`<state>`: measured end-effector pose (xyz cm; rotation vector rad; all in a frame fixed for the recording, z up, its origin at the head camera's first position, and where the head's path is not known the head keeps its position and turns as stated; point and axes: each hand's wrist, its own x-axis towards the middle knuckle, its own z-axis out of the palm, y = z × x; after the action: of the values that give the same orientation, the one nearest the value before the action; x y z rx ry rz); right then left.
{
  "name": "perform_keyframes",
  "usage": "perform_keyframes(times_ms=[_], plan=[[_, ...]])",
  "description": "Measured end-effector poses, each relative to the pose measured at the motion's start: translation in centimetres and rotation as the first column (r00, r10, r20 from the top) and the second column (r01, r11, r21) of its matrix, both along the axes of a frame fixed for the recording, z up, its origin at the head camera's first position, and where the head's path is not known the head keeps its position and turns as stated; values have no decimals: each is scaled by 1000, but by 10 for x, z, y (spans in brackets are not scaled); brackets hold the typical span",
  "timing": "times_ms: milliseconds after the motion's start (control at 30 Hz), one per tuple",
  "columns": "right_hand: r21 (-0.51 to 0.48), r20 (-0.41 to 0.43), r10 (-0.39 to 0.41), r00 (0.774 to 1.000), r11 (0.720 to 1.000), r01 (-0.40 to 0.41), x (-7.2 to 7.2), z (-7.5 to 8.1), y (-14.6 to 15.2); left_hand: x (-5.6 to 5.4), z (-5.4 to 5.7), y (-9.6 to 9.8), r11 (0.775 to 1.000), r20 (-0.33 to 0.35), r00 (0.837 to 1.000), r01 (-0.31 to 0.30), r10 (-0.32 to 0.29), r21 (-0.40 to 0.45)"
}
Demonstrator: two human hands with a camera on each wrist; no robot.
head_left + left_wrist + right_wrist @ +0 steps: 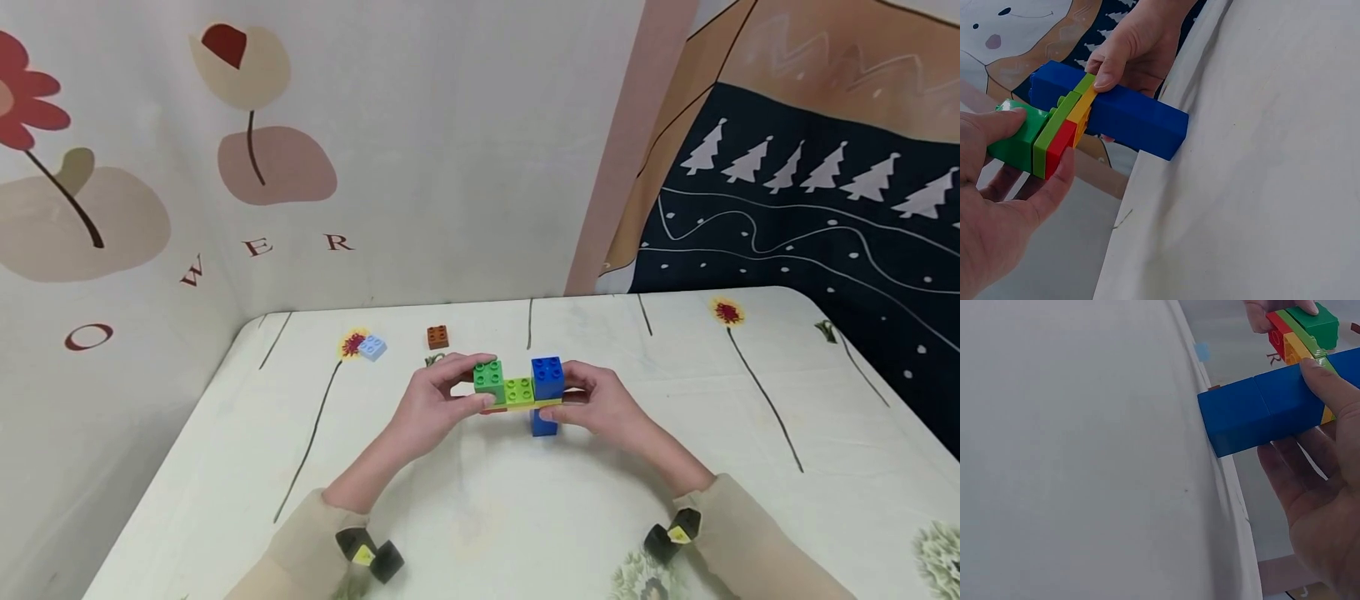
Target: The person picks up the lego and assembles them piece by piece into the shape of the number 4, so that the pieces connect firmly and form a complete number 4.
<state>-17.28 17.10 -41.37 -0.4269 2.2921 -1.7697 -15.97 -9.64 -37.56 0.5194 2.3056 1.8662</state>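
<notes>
Both hands hold one joined toy brick build above the table's middle. My left hand (431,408) pinches its left end, thumb on the green brick (489,375) and a fingertip at the red brick (1061,147) below. Between the ends runs a lime green brick (519,390), with a yellow brick (1082,107) under it. At the right end my right hand (606,408) grips the build, its thumb near the yellow layer. One blue brick (547,380) stands on top there. Below it, a stack of blue bricks (1260,412) points down; whether it touches the table is unclear.
A light blue brick (372,347) and a brown brick (438,337) lie apart toward the back left of the table. A flower-patterned cloth (480,517) covers the table. Printed curtains (450,167) hang behind its far edge.
</notes>
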Motion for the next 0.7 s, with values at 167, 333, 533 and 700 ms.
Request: perform_keyframes(times_ms=[167,333,533,700], plan=[[9,-75,11,997,1000,-10,1,3,1,0,-1,-1,1000,-6,1000,13,-13,6],[-8,-161,-6,987,1000,5,2,6,1,1,0,-1,1000,-15,1000,8,-8,-11],[-26,-131,-34,991,999,31,2,6,1,0,2,0,999,-35,999,17,-18,-30],[-22,-98,-48,994,999,46,1,6,3,0,2,1,999,-47,999,23,-24,-41]])
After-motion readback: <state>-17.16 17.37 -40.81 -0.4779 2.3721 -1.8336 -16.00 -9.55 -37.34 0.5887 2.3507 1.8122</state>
